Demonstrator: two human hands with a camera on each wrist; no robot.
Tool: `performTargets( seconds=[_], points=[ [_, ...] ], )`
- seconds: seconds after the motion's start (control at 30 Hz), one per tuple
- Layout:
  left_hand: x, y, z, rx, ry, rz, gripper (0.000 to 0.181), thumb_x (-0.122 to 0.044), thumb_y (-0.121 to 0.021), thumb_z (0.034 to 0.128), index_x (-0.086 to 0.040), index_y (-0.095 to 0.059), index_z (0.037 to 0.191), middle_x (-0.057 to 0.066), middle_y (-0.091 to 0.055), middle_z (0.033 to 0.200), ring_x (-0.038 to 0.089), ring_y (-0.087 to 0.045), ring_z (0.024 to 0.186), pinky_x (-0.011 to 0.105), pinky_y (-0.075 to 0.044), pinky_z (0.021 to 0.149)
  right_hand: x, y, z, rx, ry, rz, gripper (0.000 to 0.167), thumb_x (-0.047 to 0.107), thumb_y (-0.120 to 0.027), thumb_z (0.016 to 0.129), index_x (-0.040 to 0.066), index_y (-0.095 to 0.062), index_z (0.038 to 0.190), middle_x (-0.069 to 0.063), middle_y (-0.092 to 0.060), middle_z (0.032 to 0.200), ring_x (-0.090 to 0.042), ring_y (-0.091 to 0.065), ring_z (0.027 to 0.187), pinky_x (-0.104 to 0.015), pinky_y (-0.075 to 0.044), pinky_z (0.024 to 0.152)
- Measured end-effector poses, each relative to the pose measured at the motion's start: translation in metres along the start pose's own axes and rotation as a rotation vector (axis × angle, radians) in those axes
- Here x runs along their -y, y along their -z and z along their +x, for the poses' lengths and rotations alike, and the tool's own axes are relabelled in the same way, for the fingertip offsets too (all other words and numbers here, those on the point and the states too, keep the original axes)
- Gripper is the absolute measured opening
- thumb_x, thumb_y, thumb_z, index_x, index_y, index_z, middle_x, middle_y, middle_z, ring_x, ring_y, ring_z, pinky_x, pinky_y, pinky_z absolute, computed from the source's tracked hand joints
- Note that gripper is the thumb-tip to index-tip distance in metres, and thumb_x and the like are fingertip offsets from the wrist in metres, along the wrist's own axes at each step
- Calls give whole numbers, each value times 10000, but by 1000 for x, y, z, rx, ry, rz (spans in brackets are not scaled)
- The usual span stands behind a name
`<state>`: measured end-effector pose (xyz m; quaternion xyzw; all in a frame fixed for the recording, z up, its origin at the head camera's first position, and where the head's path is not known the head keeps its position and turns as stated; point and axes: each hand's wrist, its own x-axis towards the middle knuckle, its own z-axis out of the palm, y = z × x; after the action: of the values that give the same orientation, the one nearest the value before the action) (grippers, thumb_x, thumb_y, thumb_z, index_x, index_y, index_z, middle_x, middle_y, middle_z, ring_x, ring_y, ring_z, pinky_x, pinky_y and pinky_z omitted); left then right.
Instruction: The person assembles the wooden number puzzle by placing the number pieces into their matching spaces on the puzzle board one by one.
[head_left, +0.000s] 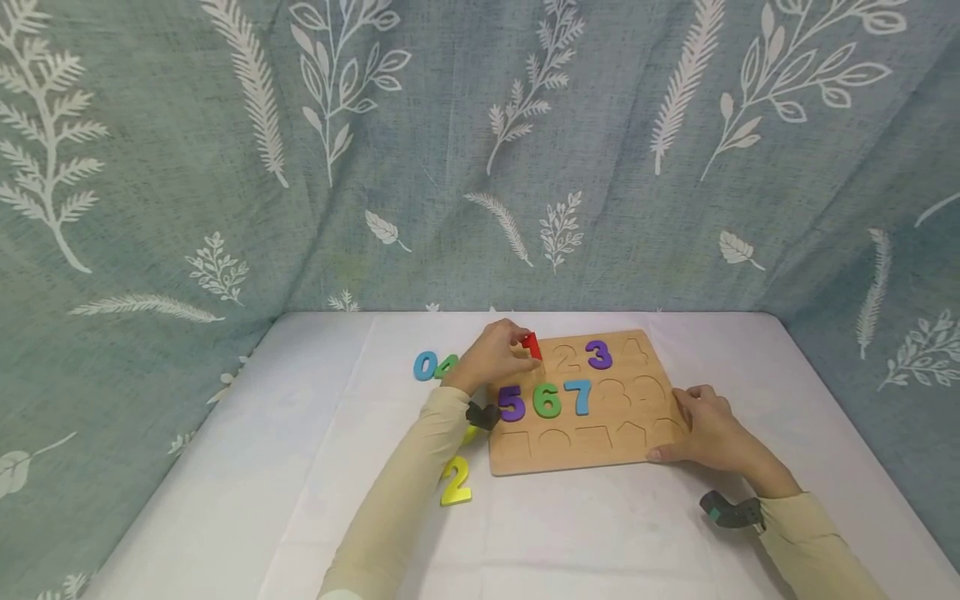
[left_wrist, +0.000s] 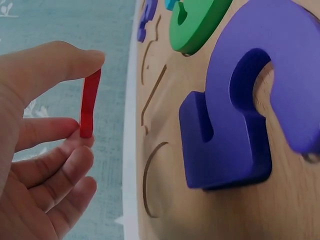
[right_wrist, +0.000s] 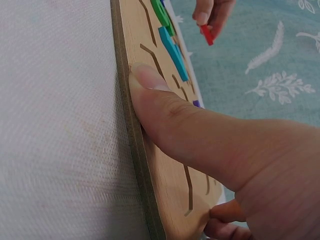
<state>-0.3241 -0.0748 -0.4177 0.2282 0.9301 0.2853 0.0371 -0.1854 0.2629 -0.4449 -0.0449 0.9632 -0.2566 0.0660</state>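
My left hand point(head_left: 495, 354) pinches a red number 1 piece point(head_left: 532, 346) between thumb and fingertips. In the left wrist view the red piece point(left_wrist: 89, 106) is seen edge-on, held up off the wooden number puzzle board point(head_left: 585, 460). At the board's near right corner, my right hand point(head_left: 708, 429) grips the edge, the thumb point(right_wrist: 155, 100) lying on its face. Purple 5 point(head_left: 512, 404), green 6 point(head_left: 547, 401) and blue 7 point(head_left: 577, 397) sit in the middle row. A purple 3 point(head_left: 599, 355) is in the far row.
Left of the board lie a blue 0 point(head_left: 425, 366), a green 4 point(head_left: 446, 367) partly behind the left hand, a yellow piece point(head_left: 470, 434) mostly hidden by the sleeve, and a yellow 2 point(head_left: 455, 482). A leaf-patterned curtain point(head_left: 450, 167) stands behind the white table point(head_left: 570, 542).
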Motion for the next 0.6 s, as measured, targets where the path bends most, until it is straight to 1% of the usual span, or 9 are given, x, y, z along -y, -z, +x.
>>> performTargets(
  seconds=[0.17, 0.3, 0.43, 0.5, 0.6],
  points=[
    [-1, -4, 5, 39, -24, -2, 562, -305, -832, 871, 0, -685, 1318, 139, -683, 1230, 258, -633, 1100, 392, -556, 968, 0, 0, 0, 2, -16, 1, 1320, 578, -943, 629, -208, -329, 1492, -430, -348, 1425, -573, -380, 1273, -710, -430, 1049],
    [1, -10, 9, 57, -60, 29, 540, -298, -836, 863, 6, -702, 1289, 105, -705, 1114, 191, -610, 966, 315, -537, 868, 1, 0, 0, -1, -20, -1, 1306, 560, -947, 635, -211, -329, 1490, -434, -348, 1427, -574, -380, 1278, -707, -430, 1054],
    [4, -15, 13, 60, -90, 47, 479, -296, -841, 857, -14, -738, 1231, 67, -718, 990, 144, -566, 855, 252, -491, 760, 2, 1, 0, -4, -12, -9, 1291, 545, -949, 641, -214, -336, 1485, -433, -357, 1418, -571, -391, 1269, -701, -440, 1046],
    [5, -16, 15, 63, -98, 54, 427, -294, -841, 858, -29, -760, 1182, 54, -712, 950, 136, -545, 827, 238, -468, 726, 2, 1, 0, -6, -8, -10, 1286, 541, -951, 641, -216, -340, 1482, -433, -362, 1414, -568, -397, 1262, -700, -442, 1042],
    [6, -19, 16, 70, -101, 66, 316, -291, -836, 858, -60, -785, 1068, 33, -693, 875, 130, -519, 781, 231, -436, 678, 2, 1, 0, -4, -4, -5, 1292, 547, -950, 638, -217, -340, 1482, -428, -368, 1411, -559, -401, 1255, -697, -444, 1040]
  ],
)
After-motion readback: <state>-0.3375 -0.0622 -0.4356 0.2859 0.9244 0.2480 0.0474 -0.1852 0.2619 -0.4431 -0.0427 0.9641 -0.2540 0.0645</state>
